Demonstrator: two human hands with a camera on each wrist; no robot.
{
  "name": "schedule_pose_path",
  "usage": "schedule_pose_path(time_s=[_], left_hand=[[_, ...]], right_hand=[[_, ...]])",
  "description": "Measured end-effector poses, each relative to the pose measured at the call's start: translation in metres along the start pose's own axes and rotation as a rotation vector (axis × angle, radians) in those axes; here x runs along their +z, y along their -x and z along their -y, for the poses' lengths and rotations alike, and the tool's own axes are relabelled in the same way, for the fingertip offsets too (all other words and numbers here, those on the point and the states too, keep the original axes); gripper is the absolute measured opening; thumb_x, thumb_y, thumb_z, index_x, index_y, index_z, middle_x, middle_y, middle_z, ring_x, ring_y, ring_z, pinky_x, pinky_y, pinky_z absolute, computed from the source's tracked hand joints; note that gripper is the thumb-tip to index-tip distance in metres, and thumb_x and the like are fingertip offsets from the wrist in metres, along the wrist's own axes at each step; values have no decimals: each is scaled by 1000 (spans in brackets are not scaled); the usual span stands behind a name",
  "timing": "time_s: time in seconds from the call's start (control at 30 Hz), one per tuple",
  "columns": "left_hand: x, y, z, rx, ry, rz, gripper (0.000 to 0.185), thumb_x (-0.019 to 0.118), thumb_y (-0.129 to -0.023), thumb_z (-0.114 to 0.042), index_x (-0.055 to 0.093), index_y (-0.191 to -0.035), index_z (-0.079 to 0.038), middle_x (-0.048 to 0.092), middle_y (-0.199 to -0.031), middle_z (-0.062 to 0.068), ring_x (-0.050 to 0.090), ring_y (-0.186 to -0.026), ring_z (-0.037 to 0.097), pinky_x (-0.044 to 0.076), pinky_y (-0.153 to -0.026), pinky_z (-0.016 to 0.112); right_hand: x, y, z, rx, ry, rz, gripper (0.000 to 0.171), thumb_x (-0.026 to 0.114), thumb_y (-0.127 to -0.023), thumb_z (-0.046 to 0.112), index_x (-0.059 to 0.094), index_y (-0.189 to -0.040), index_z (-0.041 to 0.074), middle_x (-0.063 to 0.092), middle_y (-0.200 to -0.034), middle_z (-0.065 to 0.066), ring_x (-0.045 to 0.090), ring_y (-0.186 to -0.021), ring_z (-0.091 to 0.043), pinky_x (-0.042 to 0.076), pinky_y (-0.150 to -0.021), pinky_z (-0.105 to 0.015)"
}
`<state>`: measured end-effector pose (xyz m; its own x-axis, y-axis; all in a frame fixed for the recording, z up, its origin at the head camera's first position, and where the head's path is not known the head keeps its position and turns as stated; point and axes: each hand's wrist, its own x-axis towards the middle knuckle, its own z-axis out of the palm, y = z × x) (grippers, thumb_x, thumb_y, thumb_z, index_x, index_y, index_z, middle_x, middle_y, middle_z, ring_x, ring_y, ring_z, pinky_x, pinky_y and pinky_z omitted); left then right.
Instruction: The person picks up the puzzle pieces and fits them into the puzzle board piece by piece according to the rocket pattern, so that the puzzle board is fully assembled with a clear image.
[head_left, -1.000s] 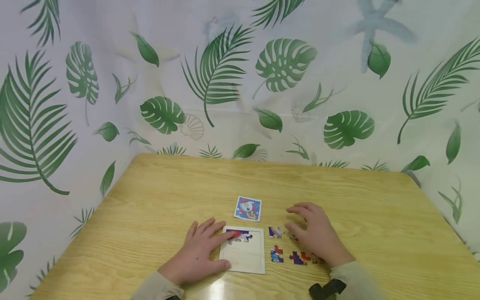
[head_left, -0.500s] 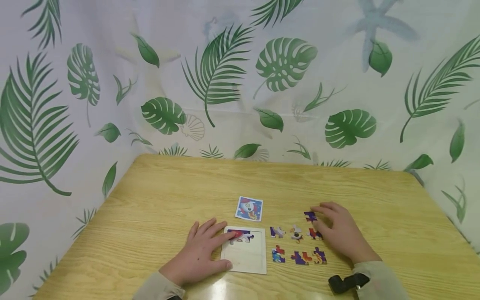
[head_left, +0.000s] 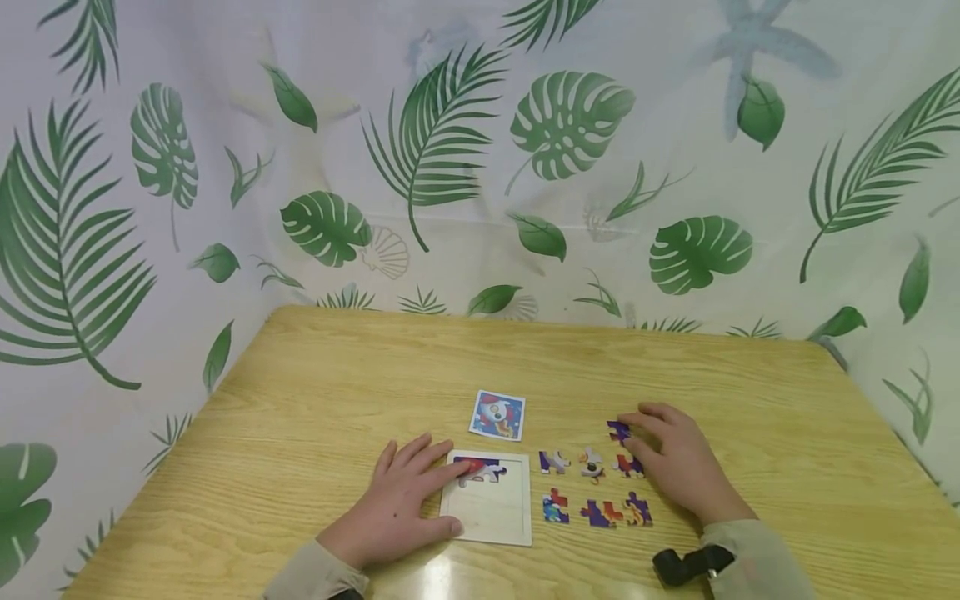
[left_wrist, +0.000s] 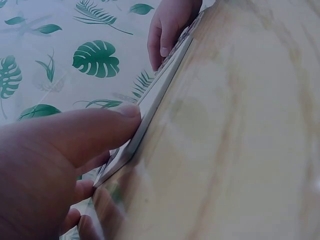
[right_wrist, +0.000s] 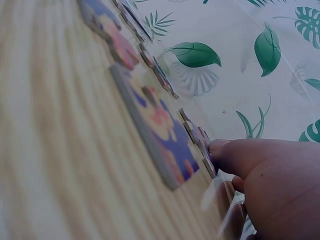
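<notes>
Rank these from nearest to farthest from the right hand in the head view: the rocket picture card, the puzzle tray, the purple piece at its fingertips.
1. Purple puzzle piece: touching the fingertips of the right hand.
2. Rocket picture card: farther left, beyond the loose pieces.
3. Puzzle tray: left again, under the left hand. Its near edge rivals the card; close call.

Looks like a makeshift recording booth rather than a real room: a light wooden tabletop boxed in on three sides by a white plastic curtain printed with green palm leaves. Kid's jigsaw pieces on it give a playroom vibe.
</notes>
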<state>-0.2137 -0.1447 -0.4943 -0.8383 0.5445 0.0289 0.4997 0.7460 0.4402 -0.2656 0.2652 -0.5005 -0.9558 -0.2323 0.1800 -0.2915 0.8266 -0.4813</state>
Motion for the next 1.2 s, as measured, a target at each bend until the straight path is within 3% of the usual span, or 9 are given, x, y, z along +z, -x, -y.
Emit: schedule_pose_path(time_s=[1.2], left_hand=[[1,0,1,9,19,-6,72,66,-90,-58,44,-154,-34,32,-163,2,13,-153,32,-3,-116,66]], right_hand=[[-1,-1,1,24,-25,-30,31,69,-98,24,69,-122,5,52,-140,-23,42,-130,-49,32,-106,-68]])
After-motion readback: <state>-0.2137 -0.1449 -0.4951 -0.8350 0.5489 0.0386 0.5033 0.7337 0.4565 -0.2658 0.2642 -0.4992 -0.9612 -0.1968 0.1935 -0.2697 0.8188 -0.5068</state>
